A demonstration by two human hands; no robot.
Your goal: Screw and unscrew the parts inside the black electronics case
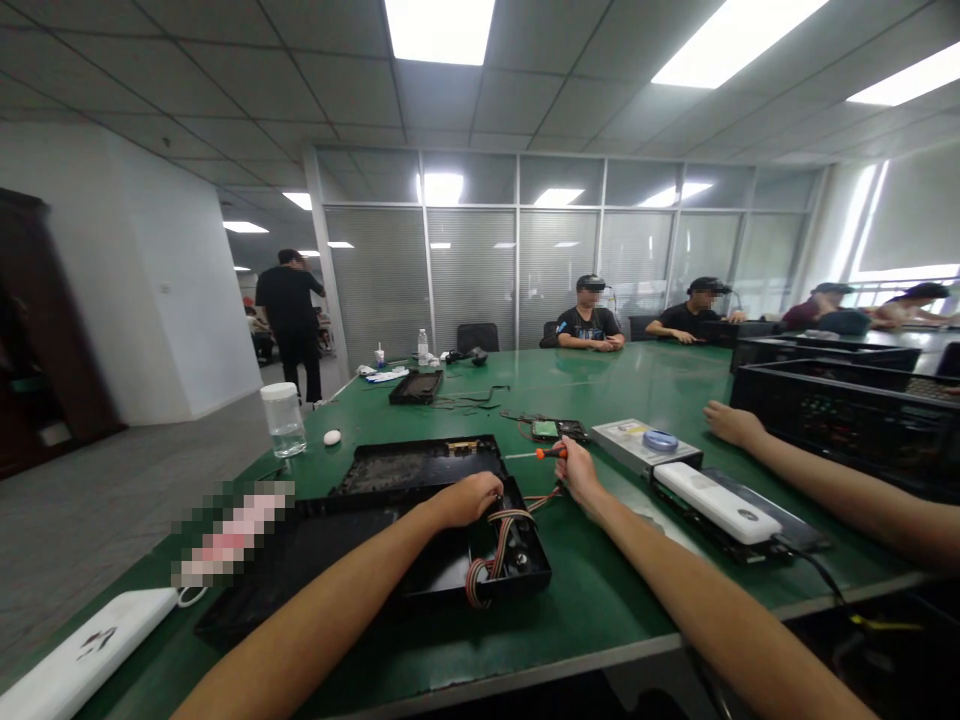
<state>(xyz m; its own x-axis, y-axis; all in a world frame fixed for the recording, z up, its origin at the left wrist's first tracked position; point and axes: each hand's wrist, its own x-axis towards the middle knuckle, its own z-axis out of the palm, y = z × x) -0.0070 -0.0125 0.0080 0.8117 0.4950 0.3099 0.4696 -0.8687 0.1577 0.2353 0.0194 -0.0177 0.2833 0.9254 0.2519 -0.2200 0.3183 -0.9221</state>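
Observation:
My left hand point(471, 497) is closed over the rim of an open black device case point(420, 560), beside a bundle of coloured ribbon wires point(504, 545) that runs inside it. My right hand point(576, 472) grips a small screwdriver point(541, 453) with an orange handle, its shaft pointing left over the table. A separate black cover panel point(420, 462) lies just behind the case. A green circuit board point(547, 430) sits a little beyond the screwdriver.
Another person's hand point(731, 424) and forearm rest at the right near a grey drive point(637, 445) and a white box point(716, 502). Black crates point(840, 410) stand far right. A clear jar point(283, 418) stands left. People sit at the far end of the green table point(600, 590).

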